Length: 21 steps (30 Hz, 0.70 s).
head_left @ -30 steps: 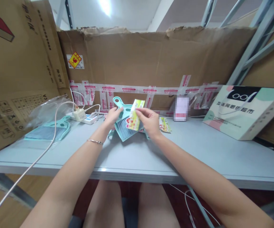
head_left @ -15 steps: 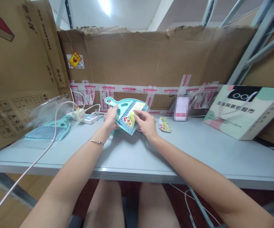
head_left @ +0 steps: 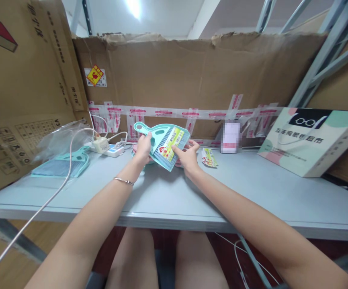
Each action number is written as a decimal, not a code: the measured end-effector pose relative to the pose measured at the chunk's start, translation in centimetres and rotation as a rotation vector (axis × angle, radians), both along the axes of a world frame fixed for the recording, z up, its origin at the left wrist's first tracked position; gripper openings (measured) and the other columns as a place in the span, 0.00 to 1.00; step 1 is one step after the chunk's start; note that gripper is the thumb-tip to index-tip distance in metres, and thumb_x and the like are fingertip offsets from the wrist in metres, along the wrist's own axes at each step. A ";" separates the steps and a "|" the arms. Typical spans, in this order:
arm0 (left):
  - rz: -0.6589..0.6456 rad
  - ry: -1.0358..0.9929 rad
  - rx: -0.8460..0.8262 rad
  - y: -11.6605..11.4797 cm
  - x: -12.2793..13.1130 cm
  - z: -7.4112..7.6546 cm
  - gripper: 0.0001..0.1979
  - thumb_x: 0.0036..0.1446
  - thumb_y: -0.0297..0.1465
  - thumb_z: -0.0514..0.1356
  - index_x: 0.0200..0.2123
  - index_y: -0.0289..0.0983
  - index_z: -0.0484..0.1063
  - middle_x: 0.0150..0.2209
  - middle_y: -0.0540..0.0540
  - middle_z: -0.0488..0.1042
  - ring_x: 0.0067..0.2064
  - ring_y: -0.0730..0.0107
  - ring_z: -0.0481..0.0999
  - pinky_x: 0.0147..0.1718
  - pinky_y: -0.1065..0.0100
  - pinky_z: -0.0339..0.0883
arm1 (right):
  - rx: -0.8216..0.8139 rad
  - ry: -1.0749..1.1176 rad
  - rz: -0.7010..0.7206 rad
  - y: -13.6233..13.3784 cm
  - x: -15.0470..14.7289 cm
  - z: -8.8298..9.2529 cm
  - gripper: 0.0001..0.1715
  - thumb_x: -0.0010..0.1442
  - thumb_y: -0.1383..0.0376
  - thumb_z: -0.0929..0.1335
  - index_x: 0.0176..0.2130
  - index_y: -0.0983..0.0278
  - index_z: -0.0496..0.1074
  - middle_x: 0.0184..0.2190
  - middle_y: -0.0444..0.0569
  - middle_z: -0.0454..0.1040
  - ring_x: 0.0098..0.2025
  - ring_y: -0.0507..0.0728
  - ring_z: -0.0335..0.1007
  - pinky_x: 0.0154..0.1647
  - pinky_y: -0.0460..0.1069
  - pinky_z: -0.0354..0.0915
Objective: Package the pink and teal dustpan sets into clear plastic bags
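Tilted above the table is a mint-green mini dustpan with a small brush nested in it, its grey-blue bristles showing. My left hand is closed around its left side, below the looped handle. A yellow-green and white printed card lies over the bristles. At the right edge, my right hand pinches the dustpan, thumb on the front by the card's lower corner and fingers partly hidden behind. Something pink and mint sits beneath the set, mostly covered. A similar printed card lies on the table to the right.
Another mint dustpan set lies at the left near clear plastic wrap. A white cable crosses the table's left side from a power strip. A phone and a printed box stand to the right.
My right hand has moved from the card's upper part down to the dustpan's right edge. The card now lies flatter, its printing facing me more fully.
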<state>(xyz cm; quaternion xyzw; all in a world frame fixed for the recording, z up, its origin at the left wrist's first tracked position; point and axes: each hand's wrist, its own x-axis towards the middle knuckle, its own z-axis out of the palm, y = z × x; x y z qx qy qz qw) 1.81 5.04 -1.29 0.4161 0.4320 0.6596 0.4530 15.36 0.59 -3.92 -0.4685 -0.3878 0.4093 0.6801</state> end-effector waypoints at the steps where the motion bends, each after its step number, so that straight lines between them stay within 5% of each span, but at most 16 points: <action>1: 0.001 0.001 0.001 0.0 0.0 0.0 0.10 0.53 0.38 0.57 0.32 0.38 0.64 0.27 0.49 0.71 0.30 0.67 0.73 0.30 0.67 0.67 | -0.038 0.077 0.054 0.0 -0.1 0.0 0.45 0.38 0.67 0.74 0.50 0.53 0.51 0.50 0.48 0.64 0.29 0.50 0.68 0.18 0.43 0.64; 8: 0.006 -0.017 0.002 0.0 0.0 0.0 0.08 0.55 0.36 0.55 0.32 0.38 0.64 0.28 0.50 0.71 0.32 0.69 0.73 0.33 0.69 0.67 | -0.072 0.289 0.368 -0.1 -0.6 0.5 0.09 0.51 0.71 0.67 0.36 0.64 0.67 0.28 0.46 0.77 0.30 0.55 0.74 0.32 0.50 0.72; 21: -0.003 0.019 -0.051 -1.3 0.6 0.3 0.09 0.55 0.37 0.55 0.29 0.38 0.61 0.22 0.52 0.66 0.26 0.70 0.70 0.28 0.67 0.66 | 0.007 0.473 0.430 0.2 -0.7 0.3 0.07 0.54 0.69 0.66 0.36 0.63 0.69 0.29 0.45 0.79 0.35 0.57 0.76 0.42 0.54 0.72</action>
